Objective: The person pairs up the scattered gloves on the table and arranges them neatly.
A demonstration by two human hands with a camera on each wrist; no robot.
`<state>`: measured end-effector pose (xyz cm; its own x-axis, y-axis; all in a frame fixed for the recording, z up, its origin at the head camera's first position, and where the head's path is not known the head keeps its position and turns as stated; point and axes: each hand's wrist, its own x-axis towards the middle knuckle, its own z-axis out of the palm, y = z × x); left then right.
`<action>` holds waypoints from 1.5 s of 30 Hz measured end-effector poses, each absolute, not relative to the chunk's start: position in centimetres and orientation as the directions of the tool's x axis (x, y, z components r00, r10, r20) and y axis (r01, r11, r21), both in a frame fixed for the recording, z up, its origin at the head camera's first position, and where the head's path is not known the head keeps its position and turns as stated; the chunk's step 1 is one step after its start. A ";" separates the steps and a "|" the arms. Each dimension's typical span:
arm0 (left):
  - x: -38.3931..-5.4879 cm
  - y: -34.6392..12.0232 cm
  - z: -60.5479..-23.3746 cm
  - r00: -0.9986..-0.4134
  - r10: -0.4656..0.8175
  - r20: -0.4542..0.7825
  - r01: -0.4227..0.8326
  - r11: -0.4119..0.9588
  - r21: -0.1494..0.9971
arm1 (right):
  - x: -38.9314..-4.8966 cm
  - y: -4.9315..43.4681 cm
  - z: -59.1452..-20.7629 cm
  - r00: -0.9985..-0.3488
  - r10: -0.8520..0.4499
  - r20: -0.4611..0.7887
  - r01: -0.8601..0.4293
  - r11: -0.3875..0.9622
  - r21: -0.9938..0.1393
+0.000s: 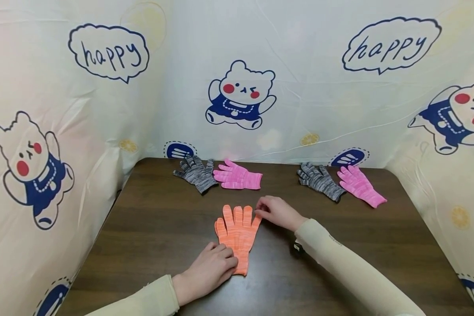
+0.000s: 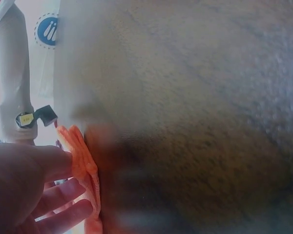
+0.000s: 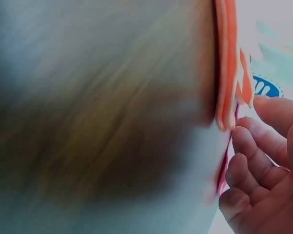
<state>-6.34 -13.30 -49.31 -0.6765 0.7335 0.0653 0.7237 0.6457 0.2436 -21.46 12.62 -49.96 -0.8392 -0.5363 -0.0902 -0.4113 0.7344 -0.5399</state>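
An orange knit glove lies on the dark wooden table in the head view, its fingers spread away from me and its cuff near me. My left hand rests on the left side of its cuff and lower palm. In the left wrist view, loosely bent fingers touch the orange fabric. My right hand is at the tip of the glove's rightmost finger. In the right wrist view, its loosely bent fingertips meet the end of the layered orange fabric; no firm pinch shows.
At the back left of the table, a grey glove lies beside a pink glove. Another grey glove and pink glove lie at the back right. A printed cloth hangs around the table's back and sides.
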 end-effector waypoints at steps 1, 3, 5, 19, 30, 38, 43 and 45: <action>-6.3 -13.3 -49.3 -0.677 0.733 0.064 0.723 0.646 0.245 | -21.4 12.4 -49.9 -0.843 -0.531 -0.086 -0.408 0.735 -0.541; -6.4 -13.3 -49.2 -0.678 0.733 0.059 0.721 0.647 0.248 | -21.5 11.8 -49.8 -0.849 -0.522 -0.084 -0.399 0.737 -0.546; -6.4 -13.3 -49.2 -0.679 0.732 0.053 0.719 0.648 0.250 | -21.6 11.2 -49.8 -0.845 -0.526 -0.093 -0.398 0.737 -0.546; -6.3 -13.2 -49.3 -0.673 0.735 0.081 0.730 0.643 0.232 | -22.7 9.6 -49.6 -0.808 -0.570 -0.150 -0.390 0.708 -0.589; -6.2 -13.1 -49.3 -0.668 0.739 0.088 0.734 0.633 0.245 | -23.0 10.6 -49.7 -0.873 -0.433 -0.223 -0.218 0.756 -0.618; -6.1 -13.0 -49.1 -0.676 0.733 0.081 0.726 0.642 0.248 | -22.6 10.5 -50.0 -0.884 -0.405 -0.232 -0.183 0.759 -0.625; -6.3 -13.0 -49.1 -0.684 0.727 0.060 0.714 0.650 0.260 | -22.2 11.0 -49.6 -0.889 -0.418 -0.186 -0.237 0.768 -0.595; -6.3 -13.0 -49.1 -0.683 0.728 0.058 0.714 0.650 0.260 | -21.8 11.3 -49.4 -0.899 -0.406 -0.163 -0.253 0.786 -0.563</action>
<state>-6.31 -12.98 -49.14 -0.6833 0.7278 0.0583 0.7143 0.6498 0.2599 -21.76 11.28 -49.39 -0.8990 -0.4064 -0.1631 -0.2533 0.7865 -0.5633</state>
